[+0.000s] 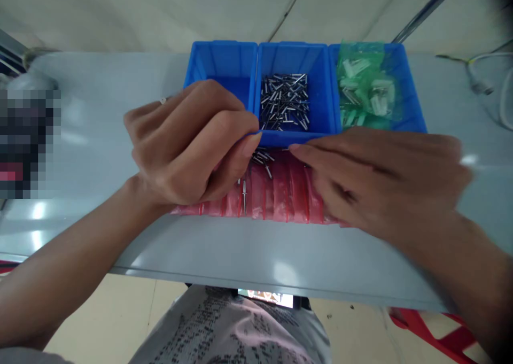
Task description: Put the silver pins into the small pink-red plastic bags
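My left hand (196, 145) is closed, thumb and index finger pressed together at the front rim of the middle blue bin (296, 138); whatever is between them is hidden. Slightly blurred, my right hand (385, 177) is also closed, its fingertips beside a thin bright metal piece (285, 149). Below both hands lies a row of red plastic bags (276, 193), partly covered by them. Loose rivet-like metal pins (262, 156) rest on the bags, and a single pin (244, 197) lies nearer the front. Many similar pins (284, 99) are heaped in the middle bin.
A left blue bin (224, 59) is partly behind my left hand. The right blue bin (412, 97) holds green plastic bags (364, 86) with white and metal pieces. Cables (481, 80) lie at the far right of the grey table (224, 246); a red stool (433, 334) stands below.
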### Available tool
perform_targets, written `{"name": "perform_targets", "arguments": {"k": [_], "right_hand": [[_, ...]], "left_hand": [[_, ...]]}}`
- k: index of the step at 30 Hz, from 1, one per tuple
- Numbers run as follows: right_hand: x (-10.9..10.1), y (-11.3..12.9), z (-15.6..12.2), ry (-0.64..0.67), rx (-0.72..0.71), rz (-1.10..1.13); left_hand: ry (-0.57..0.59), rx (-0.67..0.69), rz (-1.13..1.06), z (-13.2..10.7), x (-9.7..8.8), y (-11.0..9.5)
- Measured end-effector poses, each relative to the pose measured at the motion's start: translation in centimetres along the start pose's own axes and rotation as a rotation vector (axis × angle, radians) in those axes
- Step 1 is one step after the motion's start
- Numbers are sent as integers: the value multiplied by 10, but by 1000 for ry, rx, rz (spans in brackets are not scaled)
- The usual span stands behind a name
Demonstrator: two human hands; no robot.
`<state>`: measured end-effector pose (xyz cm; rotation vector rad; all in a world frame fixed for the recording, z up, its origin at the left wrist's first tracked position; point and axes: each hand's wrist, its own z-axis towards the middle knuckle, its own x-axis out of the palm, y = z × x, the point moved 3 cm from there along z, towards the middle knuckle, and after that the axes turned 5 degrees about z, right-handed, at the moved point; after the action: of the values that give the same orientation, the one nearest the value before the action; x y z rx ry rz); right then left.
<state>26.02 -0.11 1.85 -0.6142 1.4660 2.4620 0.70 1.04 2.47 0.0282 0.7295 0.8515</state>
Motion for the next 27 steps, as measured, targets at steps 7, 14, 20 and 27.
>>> {"name": "perform_targets", "arguments": {"k": [7,14,20,27], "right_hand": [[19,-3,-15,238,-641,-816],[29,0,-18,294,-656,-719],[38,1,-25,288,-594,-622],[37,5,-24,248,-523,-454]], "left_hand": [[-33,-57,-1,0,4,4],[-1,-29,57,-1,1,3],[-22,-11,81,1,2,2],[-16,5,81,1,3,1]]}}
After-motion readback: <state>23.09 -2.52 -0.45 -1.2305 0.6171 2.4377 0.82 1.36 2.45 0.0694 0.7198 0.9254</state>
